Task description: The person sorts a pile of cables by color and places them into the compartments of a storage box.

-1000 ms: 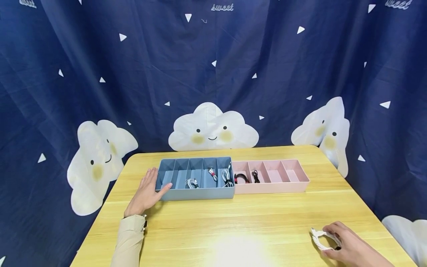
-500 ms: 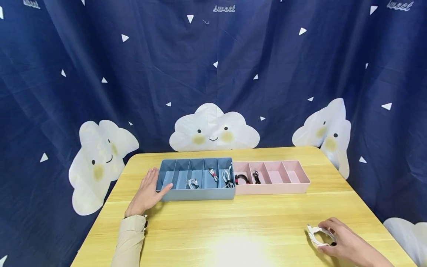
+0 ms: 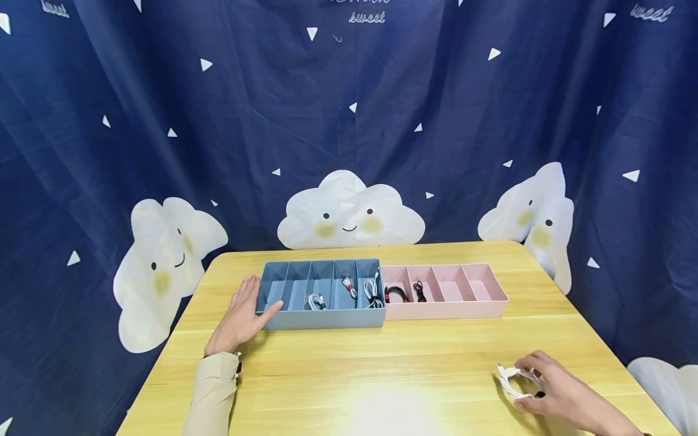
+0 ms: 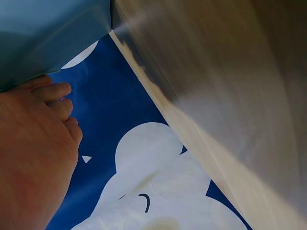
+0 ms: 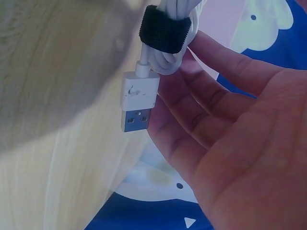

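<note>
My right hand holds a coiled white USB cable above the table's right front. In the right wrist view a black hook-and-loop strap binds the coil, and the USB plug hangs beside my fingers. My left hand rests at the left end of a blue divided organizer, fingers along its side and thumb over the front rim. White cables lie in the organizer's third, fourth and fifth compartments from the left. In the left wrist view my left hand touches the blue wall.
A pink divided organizer stands against the blue one's right end. Its two left compartments hold a black coiled cable and a black cable bundle. A blue cloud-print curtain hangs behind the wooden table.
My right hand has moved a little left and away from me with the white USB cable. The left hand stays on the blue organizer. The head view has shifted slightly.
</note>
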Demonstrator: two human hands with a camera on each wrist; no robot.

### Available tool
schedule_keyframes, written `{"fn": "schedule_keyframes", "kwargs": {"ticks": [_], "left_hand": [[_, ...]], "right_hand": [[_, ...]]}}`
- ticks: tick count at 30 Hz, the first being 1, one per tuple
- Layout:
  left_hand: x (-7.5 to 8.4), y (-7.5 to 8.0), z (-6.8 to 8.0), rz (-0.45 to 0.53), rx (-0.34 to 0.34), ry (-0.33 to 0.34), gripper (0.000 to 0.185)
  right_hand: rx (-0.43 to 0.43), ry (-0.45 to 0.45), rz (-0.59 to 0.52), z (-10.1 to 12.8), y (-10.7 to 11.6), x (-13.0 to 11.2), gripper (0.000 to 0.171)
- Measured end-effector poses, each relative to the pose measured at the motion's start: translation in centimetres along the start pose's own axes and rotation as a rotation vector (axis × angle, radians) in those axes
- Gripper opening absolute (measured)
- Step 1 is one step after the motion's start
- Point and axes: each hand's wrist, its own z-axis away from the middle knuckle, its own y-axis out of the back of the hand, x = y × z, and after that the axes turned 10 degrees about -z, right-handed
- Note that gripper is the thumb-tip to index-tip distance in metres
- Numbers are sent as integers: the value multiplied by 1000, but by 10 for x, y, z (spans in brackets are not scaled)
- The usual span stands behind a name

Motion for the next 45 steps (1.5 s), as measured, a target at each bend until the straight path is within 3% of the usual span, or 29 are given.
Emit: {"fn": "schedule_keyframes", "kwargs": {"ticks": [2,9,23,30,37,45], "left_hand": [[-1,-1,0,-3,1,1,108],[-1,-1,0,-3,3,1,108],[1,0,3,7,3,3,108],[1,0,2,1,5,1,108],[1,-1,2,4,8,0,109],[1,-1,0,2,13,-3,108]], "right_hand": [[16,17,7,0,0,-1,53],[-23,-49,17,-5,2,-6,55],[-6,28,23,-15,4,-15,52],[-44,11,6,-21,8,-20,53],[16,89,33,-26,5,-19,52],[35,101,39,-32,3,-24,51]]}}
